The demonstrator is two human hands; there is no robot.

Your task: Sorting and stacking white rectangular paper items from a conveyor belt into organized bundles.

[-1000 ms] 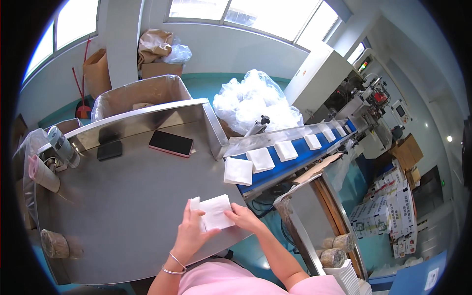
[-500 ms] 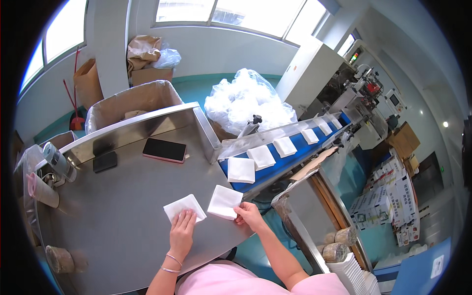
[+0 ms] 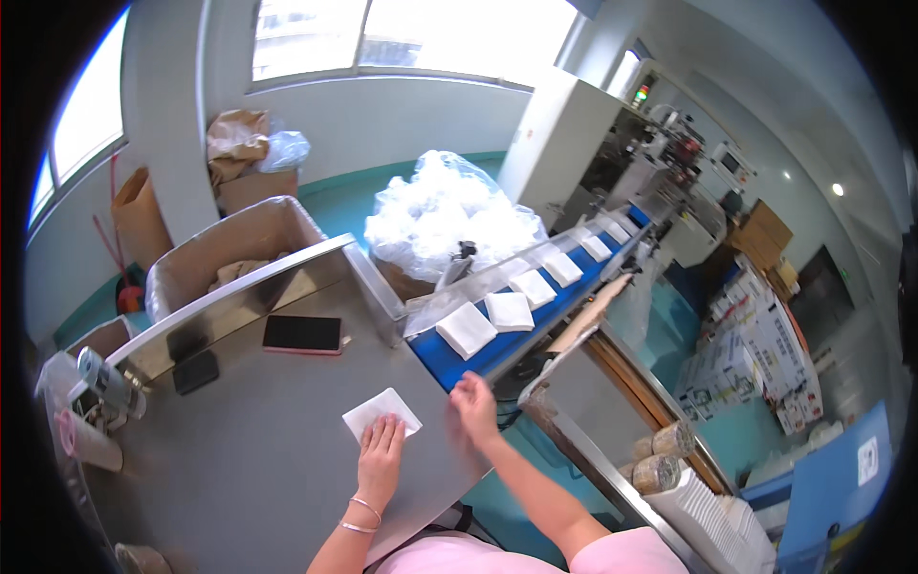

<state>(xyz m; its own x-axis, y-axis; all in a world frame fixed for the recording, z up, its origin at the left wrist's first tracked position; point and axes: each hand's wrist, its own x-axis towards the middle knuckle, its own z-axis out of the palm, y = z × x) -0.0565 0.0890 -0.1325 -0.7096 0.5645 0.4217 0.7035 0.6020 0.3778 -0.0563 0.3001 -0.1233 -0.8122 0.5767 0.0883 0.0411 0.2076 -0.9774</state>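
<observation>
From the head camera, the left hand (image 3: 381, 457) lies flat with its fingers spread on a white square folded tissue pad (image 3: 382, 413) near the right edge of the brushed steel table (image 3: 239, 450). The right hand (image 3: 473, 406) hovers open and empty at that edge, beside the blue conveyor belt (image 3: 478, 352). Unheld, the pad could slide off if nudged. White pads ride the belt toward grey packing machines (image 3: 660, 163); a black phone (image 3: 302, 334) lies near the table's far edge.
</observation>
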